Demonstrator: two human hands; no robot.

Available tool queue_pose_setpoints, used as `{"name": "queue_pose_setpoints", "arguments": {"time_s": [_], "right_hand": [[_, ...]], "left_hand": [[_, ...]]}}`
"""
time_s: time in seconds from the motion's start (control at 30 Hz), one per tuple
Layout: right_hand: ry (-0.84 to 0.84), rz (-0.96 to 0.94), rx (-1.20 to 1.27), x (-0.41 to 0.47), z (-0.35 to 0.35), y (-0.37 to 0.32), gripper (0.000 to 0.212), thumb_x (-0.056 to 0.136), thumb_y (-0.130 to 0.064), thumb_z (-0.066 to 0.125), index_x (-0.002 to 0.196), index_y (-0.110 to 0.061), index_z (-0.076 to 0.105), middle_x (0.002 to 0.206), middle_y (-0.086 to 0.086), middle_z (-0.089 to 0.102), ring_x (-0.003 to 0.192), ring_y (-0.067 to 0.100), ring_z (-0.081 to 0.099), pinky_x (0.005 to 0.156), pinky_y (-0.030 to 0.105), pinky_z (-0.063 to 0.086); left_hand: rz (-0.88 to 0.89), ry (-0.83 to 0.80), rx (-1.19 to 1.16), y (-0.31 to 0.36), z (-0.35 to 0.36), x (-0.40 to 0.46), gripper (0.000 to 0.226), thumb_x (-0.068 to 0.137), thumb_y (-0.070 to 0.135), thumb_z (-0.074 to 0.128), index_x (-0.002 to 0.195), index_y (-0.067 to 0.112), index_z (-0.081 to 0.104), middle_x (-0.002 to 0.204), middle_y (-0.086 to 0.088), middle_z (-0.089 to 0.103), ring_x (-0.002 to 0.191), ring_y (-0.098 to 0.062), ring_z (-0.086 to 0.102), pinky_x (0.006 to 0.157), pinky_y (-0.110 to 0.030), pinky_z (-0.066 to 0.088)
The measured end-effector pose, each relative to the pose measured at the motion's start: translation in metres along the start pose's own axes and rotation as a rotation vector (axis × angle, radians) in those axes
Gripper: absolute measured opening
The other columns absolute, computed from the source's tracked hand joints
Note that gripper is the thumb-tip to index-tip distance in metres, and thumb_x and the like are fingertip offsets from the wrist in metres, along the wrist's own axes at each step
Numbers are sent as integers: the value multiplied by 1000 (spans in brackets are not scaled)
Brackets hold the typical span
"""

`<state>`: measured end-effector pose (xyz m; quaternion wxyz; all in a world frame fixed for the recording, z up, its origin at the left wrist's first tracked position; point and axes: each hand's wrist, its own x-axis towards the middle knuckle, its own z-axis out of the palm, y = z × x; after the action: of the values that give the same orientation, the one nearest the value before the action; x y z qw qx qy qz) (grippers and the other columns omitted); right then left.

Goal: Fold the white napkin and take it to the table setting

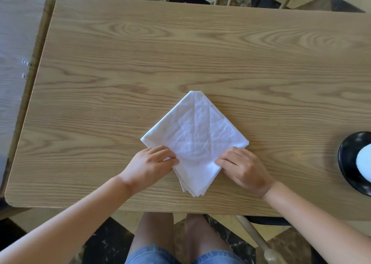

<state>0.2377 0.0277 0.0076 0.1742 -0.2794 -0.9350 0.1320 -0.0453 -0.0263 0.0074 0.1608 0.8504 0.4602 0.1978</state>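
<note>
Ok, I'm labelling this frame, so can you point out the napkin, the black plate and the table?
napkin (197, 135): head view, on the creased middle of the cloth.
black plate (347, 157): head view, on its bare left rim.
table (140, 53): head view, on the bare wood beyond the napkin.

I can read no text, label, brand or number anywhere in my head view. The white napkin (195, 143) is plain cloth, and the wooden table (140, 63) shows only grain.

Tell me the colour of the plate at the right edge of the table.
Black; the plate holds something white. It shows in the head view.
</note>
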Motion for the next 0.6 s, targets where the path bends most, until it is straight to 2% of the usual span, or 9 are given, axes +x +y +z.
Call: {"name": "queue_pose_setpoints", "arguments": {"time_s": [0.07, 0.13, 0.23, 0.3, 0.37, 0.47, 0.6], "right_hand": [[62, 107, 79, 5, -5, -5, 10, 83, -1, 61, 89, -6, 67, 81, 5, 66, 75, 21, 59, 68, 29, 49], [171, 224, 144, 15, -12, -9, 10, 87, -11, 59, 91, -5, 66, 80, 7, 66, 77, 17, 57, 71, 26, 48], [290, 397, 210, 36, -18, -7, 17, 87, -17, 58, 87, -3, 67, 76, 6, 65, 73, 14, 56, 71, 20, 45], [340, 492, 228, 50, -18, -1, 18, 86, -18, 58, 86, -3, 67, 74, 6, 65, 71, 12, 54, 70, 14, 41], [364, 584, 255, 63, -16, 4, 18, 84, -20, 58, 86, -4, 67, 74, 4, 65, 68, 8, 50, 66, 11, 37], [341, 711, 239, 76, -9, 12, 11, 80, -14, 63, 88, -7, 68, 77, 5, 67, 66, 14, 53, 62, 20, 37], [296, 811, 103, 82, 7, 18, 11, 79, -20, 60, 83, -12, 67, 74, 1, 67, 68, 23, 60, 66, 34, 39]], "left_hand": [[-117, 65, -72, 3, -6, 3, 16, 83, 12, 58, 91, 12, 72, 86, -2, 68, 78, -15, 61, 53, -30, 51], [-230, 168, -136, 4, -14, 10, 20, 82, 16, 59, 98, 12, 72, 86, -2, 68, 80, -13, 59, 63, -27, 50], [-392, 317, -209, 5, -28, 30, 23, 82, 21, 59, 100, 12, 70, 84, 4, 64, 77, -6, 55, 73, -15, 45], [-452, 363, -182, 2, -32, 44, 23, 82, 23, 60, 96, 8, 71, 80, 8, 58, 72, -4, 50, 72, -8, 38], [-499, 358, -144, -4, -33, 57, 23, 83, 25, 60, 93, 8, 70, 77, 10, 55, 70, -8, 49, 69, -12, 38], [-575, 313, -112, -15, -26, 69, 18, 85, 25, 60, 92, 11, 70, 74, 10, 52, 71, -14, 48, 65, -22, 38], [-647, 254, -62, -25, -12, 79, 18, 87, 25, 58, 97, 15, 70, 80, 1, 61, 81, -19, 53, 67, -24, 37]]}}
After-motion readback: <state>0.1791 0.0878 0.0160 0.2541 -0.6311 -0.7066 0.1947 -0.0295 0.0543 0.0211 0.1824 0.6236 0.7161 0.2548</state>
